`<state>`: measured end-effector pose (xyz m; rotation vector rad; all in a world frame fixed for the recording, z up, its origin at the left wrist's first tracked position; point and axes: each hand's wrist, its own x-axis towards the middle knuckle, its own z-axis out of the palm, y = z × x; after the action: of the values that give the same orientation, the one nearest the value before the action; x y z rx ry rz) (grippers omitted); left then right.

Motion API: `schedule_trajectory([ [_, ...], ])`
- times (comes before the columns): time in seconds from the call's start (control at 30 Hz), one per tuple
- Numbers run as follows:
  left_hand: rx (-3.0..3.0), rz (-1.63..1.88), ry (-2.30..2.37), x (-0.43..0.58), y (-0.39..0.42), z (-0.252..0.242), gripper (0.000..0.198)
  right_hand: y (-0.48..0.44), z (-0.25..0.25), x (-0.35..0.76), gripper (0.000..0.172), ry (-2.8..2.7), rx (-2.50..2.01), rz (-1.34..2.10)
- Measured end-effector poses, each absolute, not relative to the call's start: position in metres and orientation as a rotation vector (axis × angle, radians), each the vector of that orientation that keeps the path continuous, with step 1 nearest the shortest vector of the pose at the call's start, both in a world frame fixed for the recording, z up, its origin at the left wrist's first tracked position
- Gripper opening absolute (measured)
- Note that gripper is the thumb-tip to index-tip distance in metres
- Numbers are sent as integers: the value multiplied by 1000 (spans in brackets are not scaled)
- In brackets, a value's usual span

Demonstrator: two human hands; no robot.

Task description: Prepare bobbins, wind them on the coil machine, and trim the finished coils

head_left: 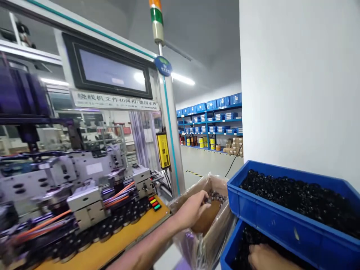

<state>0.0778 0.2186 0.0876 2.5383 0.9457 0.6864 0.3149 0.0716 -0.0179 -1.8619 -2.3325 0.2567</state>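
Observation:
My left hand (195, 208) reaches over a cardboard box (215, 228) lined with clear plastic. Its fingers are curled together near a small greyish piece that I cannot make out. Small metallic parts (218, 197) lie at the far end of the box. My right hand (266, 257) dips into the lower blue bin (229, 255), among small black parts (246, 240). Its fingertips are hidden there. An upper blue bin (281, 213), heaped with black ring-like parts (292, 195), is stacked over the lower one.
At left stands a winding machine (87, 206) with a screen (112, 71). Black round parts (112, 227) line its yellow-orange ledge (137, 234), beside coloured buttons (154, 202). A metal post (171, 131) rises behind the box. A white wall (298, 82) borders the right; shelves (208, 120) stand far back.

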Motion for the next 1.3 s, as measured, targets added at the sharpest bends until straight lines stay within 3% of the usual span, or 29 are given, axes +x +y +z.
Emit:
schedule_trajectory([
  [0.1, 2436, 766, 919, 48, 170, 92, 20, 59, -10, 321, 29, -2309, -1882, 186],
  [0.23, 2017, 1000, 802, 27, 110, 82, 27, 59, 13, 319, 27, -2293, -1805, 114],
  [0.43, 1357, 1053, 641, 36, 68, 54, 35, 55, 52, 272, 13, -2015, -1021, 100],
  [0.53, 1186, 1018, 626, 46, 60, 41, 40, 40, 57, 254, 19, -1945, -857, 168],
  [0.7, 1109, 988, 617, 64, 47, 29, 40, 19, 48, 251, 28, -1970, -777, 335],
  [0.87, 977, 930, 575, 75, 42, 22, 40, 19, 44, 254, 28, -2022, -739, 274],
  [1.07, 990, 987, 651, 65, 33, 19, 38, 19, 42, 248, 42, -2079, -649, 329],
  [1.3, 992, 1038, 672, 40, 21, 14, 39, 18, 38, 230, 38, -2193, -564, 70],
])
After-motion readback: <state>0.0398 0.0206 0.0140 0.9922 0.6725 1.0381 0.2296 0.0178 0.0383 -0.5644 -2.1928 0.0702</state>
